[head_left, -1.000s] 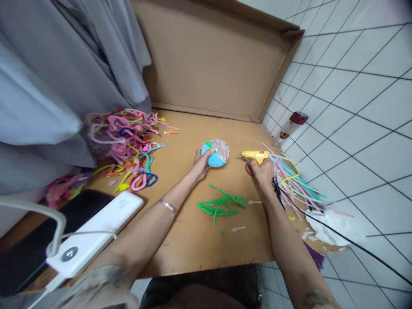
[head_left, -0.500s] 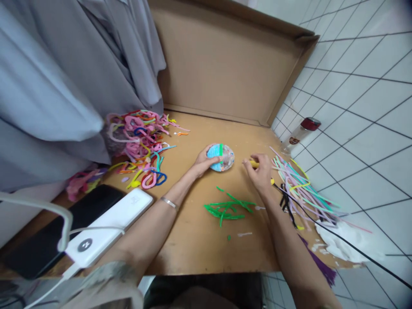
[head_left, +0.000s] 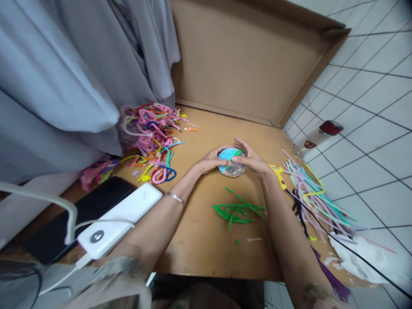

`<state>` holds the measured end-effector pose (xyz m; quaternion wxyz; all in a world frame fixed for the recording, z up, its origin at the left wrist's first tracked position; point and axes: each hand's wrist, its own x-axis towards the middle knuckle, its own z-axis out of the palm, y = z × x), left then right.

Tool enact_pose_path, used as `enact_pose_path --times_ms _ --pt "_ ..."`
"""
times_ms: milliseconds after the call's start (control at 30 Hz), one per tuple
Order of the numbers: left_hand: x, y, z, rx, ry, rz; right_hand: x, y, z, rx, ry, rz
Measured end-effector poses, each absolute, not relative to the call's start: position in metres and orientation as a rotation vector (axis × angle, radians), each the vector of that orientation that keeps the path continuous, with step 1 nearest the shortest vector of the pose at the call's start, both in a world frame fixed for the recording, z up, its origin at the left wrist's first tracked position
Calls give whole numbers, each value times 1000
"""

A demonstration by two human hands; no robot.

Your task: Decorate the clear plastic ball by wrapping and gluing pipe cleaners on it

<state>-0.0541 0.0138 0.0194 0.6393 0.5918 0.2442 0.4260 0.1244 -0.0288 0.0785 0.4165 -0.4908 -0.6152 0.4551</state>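
Observation:
Both hands are around a small rounded object (head_left: 229,155), partly wrapped in light blue fuzzy strips with a green strip beside them; its remaining part looks clear with coloured bits. My left hand (head_left: 213,161) grips its left side, thumb across the front. On its right side is my right hand (head_left: 251,160), thumb on the front near the green strip and fingers behind. A yellow glue gun (head_left: 278,176) lies on the table just right of my right wrist. Loose green pipe cleaner pieces (head_left: 236,212) lie scattered below my hands.
A tangled heap of colourful pipe cleaners (head_left: 149,133) sits at left, near a white power bank (head_left: 120,221) and a dark flat object (head_left: 109,191). Pastel pipe cleaners (head_left: 312,193), a black cord (head_left: 344,249) and a red-capped bottle (head_left: 317,139) are at right. Cardboard (head_left: 241,64) stands behind.
The yellow glue gun has left my right hand and now rests on the table. My right hand has moved left onto the rounded object, which has turned slightly. The view has shifted a little.

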Motion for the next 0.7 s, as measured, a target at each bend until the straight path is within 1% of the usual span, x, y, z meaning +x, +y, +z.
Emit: enact_pose_path --times_ms 200,467,700 --pt "-54 14 24 1337 433 936 126 -31 78 -1291 -1543 1115" --pt "-52 16 19 1308 437 947 122 -29 74 -1292 -1418 1105" --pt "-53 13 20 1214 405 911 115 -28 72 -1362 -1424 1018"
